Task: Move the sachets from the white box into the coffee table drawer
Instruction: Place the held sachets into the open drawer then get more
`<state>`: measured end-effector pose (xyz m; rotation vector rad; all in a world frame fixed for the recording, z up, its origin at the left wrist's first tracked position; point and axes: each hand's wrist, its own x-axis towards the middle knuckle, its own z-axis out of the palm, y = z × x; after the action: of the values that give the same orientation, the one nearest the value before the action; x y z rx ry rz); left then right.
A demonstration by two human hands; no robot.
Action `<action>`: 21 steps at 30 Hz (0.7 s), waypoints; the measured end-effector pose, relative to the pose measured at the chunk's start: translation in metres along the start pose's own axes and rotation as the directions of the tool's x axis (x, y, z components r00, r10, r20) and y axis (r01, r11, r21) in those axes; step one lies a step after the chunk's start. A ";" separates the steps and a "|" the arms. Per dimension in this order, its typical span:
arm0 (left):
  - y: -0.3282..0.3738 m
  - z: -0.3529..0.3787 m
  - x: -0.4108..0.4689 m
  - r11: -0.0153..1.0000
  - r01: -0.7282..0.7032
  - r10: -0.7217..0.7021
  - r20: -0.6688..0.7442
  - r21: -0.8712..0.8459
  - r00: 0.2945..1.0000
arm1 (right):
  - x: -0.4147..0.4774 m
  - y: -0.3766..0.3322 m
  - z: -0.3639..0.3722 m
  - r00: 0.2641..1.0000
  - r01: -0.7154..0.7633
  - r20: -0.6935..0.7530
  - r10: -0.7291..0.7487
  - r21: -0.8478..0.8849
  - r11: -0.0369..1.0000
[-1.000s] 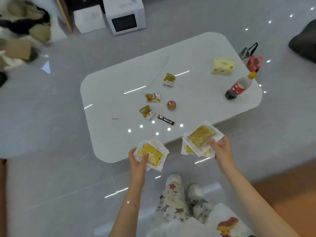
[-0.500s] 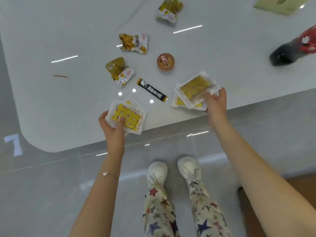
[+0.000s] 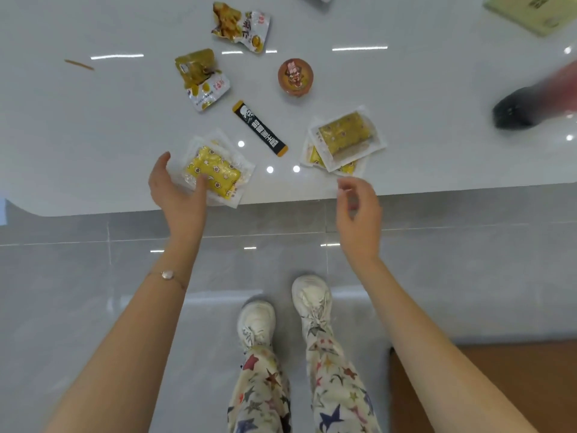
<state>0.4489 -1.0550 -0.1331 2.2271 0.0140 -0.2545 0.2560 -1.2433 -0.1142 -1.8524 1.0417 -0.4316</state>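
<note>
A: What is on the shiny white desk (image 3: 93, 145) in the head view?

B: Near its front edge lies a flat clear sachet with a yellow patterned pack inside (image 3: 215, 171). The left hand (image 3: 178, 190) is on it. The thumb presses the top of the sachet and the other fingers (image 3: 163, 160) curl round its left side, so the hand is holding it against the desk.

A: And the right hand (image 3: 359, 214)?

B: It floats over the front edge of the desk, just in front of a small pile of clear sachets with yellow packs (image 3: 342, 140). The fingers are bent and loose, a little apart, and hold nothing. They do not touch the pile.

A: What sits between the two lots of sachets?

B: A thin black stick packet with orange ends (image 3: 259, 128), lying slanted. Behind it is a small round brown tub with a picture lid (image 3: 295, 76). Toward the back edge are two crinkly snack bags, one yellow-green and white (image 3: 202, 79) and one silver with brown food on it (image 3: 242, 26).

A: Anything near the right edge?

B: A blurry dark bottle with a red label (image 3: 537, 101), and a pale yellow box (image 3: 530, 10) at the back right corner. A thin brown stick (image 3: 79, 64) lies far to the left.

A: And below the desk?

B: Grey floor tiles (image 3: 78, 292), white shoes (image 3: 282, 310) and star trousers (image 3: 299, 392).
</note>
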 end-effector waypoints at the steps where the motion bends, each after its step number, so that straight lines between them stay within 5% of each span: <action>1: -0.004 -0.002 -0.002 0.998 -0.036 0.036 0.004 0.059 0.999 | -0.010 0.006 0.006 0.994 -0.010 0.106 0.015 -0.051 0.999; 4: -0.014 -0.006 -0.006 0.978 -0.134 0.125 0.068 0.157 0.990 | -0.021 0.036 0.033 0.912 0.113 0.407 0.048 -0.363 0.925; 7: -0.032 -0.009 -0.008 0.956 -0.228 0.209 0.114 0.183 0.971 | -0.009 0.060 0.066 0.830 0.258 0.544 0.121 -0.567 0.782; 15: -0.061 -0.006 -0.010 0.881 -0.398 0.372 0.146 0.255 0.917 | 0.012 0.097 0.115 0.832 0.294 0.518 0.199 -0.715 0.635; 21: -0.058 -0.009 -0.014 0.893 -0.382 0.354 0.151 0.237 0.923 | -0.018 0.094 0.109 0.835 0.232 0.497 0.235 -0.706 0.670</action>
<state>0.4312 -1.0113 -0.1701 2.4194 -0.5247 -0.1689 0.2735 -1.1871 -0.2471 -2.4744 0.8469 0.6564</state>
